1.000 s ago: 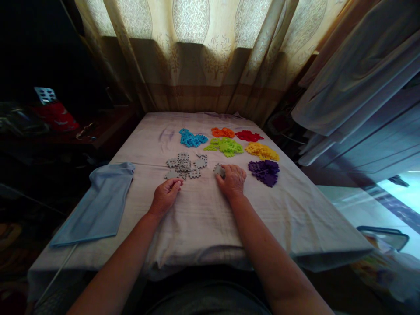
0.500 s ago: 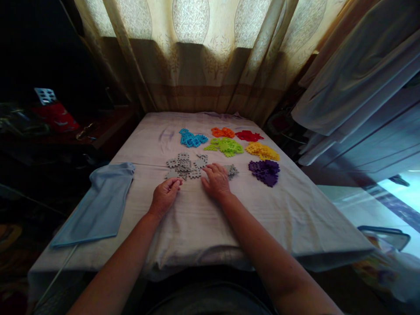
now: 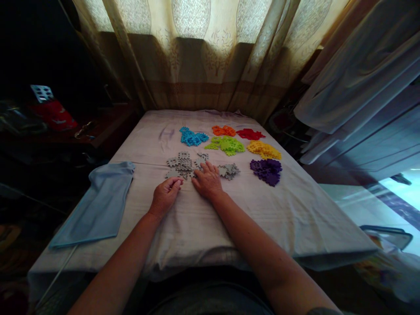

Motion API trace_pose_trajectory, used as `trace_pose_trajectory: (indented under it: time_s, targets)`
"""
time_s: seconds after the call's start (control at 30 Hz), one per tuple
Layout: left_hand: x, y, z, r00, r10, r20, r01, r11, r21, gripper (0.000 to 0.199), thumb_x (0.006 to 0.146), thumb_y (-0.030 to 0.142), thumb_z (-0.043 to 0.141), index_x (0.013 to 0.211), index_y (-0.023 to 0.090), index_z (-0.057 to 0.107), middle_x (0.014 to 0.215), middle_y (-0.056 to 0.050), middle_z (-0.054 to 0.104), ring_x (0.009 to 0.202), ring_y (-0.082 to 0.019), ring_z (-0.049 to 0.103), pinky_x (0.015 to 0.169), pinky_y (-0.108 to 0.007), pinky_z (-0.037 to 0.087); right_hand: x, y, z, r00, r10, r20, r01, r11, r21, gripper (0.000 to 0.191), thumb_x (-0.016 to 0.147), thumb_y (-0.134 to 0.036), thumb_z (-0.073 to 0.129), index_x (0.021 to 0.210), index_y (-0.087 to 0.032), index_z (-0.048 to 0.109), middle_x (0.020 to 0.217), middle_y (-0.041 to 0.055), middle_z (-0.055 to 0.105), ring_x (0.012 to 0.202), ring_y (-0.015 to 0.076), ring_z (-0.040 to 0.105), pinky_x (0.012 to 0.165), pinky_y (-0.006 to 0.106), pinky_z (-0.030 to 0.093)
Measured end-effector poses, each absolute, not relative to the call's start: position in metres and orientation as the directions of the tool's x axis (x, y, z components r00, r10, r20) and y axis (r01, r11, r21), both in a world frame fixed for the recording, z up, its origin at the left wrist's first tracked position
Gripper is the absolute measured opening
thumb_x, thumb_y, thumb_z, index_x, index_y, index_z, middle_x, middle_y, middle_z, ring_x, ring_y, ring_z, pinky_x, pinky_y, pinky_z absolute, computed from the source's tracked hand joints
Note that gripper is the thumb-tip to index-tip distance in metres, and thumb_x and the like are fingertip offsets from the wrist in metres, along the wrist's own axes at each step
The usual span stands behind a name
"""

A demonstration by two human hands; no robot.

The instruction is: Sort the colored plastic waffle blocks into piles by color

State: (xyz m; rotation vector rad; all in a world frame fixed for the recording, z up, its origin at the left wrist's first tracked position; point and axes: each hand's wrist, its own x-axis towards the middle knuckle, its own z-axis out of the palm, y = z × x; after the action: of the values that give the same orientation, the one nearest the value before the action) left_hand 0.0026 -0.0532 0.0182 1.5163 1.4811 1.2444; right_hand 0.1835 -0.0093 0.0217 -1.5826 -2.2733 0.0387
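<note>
Grey interlocking puzzle pieces (image 3: 184, 162) lie in a loose pile on the cloth-covered table (image 3: 183, 218). My left hand (image 3: 166, 195) rests at the near left edge of this pile, fingers curled and closed; whether anything is in them is hidden. Over the pile's right side lies my right hand (image 3: 209, 181), palm down, its fingers slightly apart on the grey pieces and covering some of them. A smaller heap of grey pieces (image 3: 229, 170) sits just right of my right hand.
Behind are heaps of blue (image 3: 193, 137), lime green (image 3: 226, 145), orange (image 3: 223, 130), red (image 3: 250, 134) and yellow pieces (image 3: 264, 150). Purple pieces (image 3: 266, 170) lie to the right. A folded light-blue cloth (image 3: 98, 201) covers the table's left edge. Curtains (image 3: 206, 83) hang behind.
My right hand has moved left, from beside the smaller grey heap onto the right side of the main grey pile, uncovering that heap. My left hand has stayed in place.
</note>
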Motion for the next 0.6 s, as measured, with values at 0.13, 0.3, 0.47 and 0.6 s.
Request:
trace_pose_trajectory:
  time_s: [0.13, 0.3, 0.47, 0.6]
  targets:
    - [0.0024, -0.0533, 0.0170, -0.107, 0.978, 0.179, 0.351, -0.131, 0.927, 0.046, 0.079, 0.061, 0.058, 0.093, 0.019, 0.072, 0.089, -0.006, 0.076, 0.073, -0.018, 0.070, 0.069, -0.028, 0.056, 0.1850, -0.0147, 0.0231, -0.314, 0.901, 0.299, 0.892, 0.388, -0.233, 0.025, 0.091, -0.035, 0.056, 0.105, -0.022, 0.071, 0.139, 0.0119, 0.058, 0.137, 0.0320, 0.039, 0.111, 0.051, 0.027]
    - [0.0016, -0.0525, 0.0147, -0.108, 0.977, 0.184, 0.355, -0.135, 0.925, 0.048, 0.078, 0.063, 0.058, 0.093, 0.019, 0.071, 0.088, -0.006, 0.076, 0.075, -0.019, 0.071, 0.071, -0.029, 0.057, 0.1867, -0.0186, 0.0203, -0.342, 0.889, 0.305, 0.870, 0.422, -0.253, 0.023, 0.090, -0.034, 0.058, 0.104, -0.020, 0.069, 0.131, 0.0105, 0.064, 0.134, 0.0305, 0.042, 0.109, 0.048, 0.029]
    - [0.0010, -0.0521, 0.0145, -0.105, 0.978, 0.180, 0.354, -0.132, 0.926, 0.049, 0.077, 0.064, 0.059, 0.093, 0.020, 0.071, 0.087, -0.006, 0.076, 0.074, -0.019, 0.071, 0.070, -0.029, 0.056, 0.1879, -0.0200, 0.0172, -0.352, 0.885, 0.305, 0.862, 0.433, -0.263, 0.021, 0.090, -0.034, 0.057, 0.103, -0.020, 0.067, 0.126, 0.0095, 0.066, 0.123, 0.0275, 0.051, 0.103, 0.043, 0.035]
    - [0.0009, -0.0520, 0.0137, -0.104, 0.980, 0.171, 0.354, -0.124, 0.927, 0.049, 0.078, 0.063, 0.058, 0.095, 0.020, 0.071, 0.087, -0.006, 0.075, 0.073, -0.019, 0.071, 0.068, -0.028, 0.056, 0.1884, -0.0199, 0.0164, -0.317, 0.892, 0.322, 0.869, 0.409, -0.276, 0.019, 0.088, -0.033, 0.059, 0.100, -0.021, 0.067, 0.126, 0.0106, 0.065, 0.117, 0.0268, 0.052, 0.099, 0.041, 0.037]
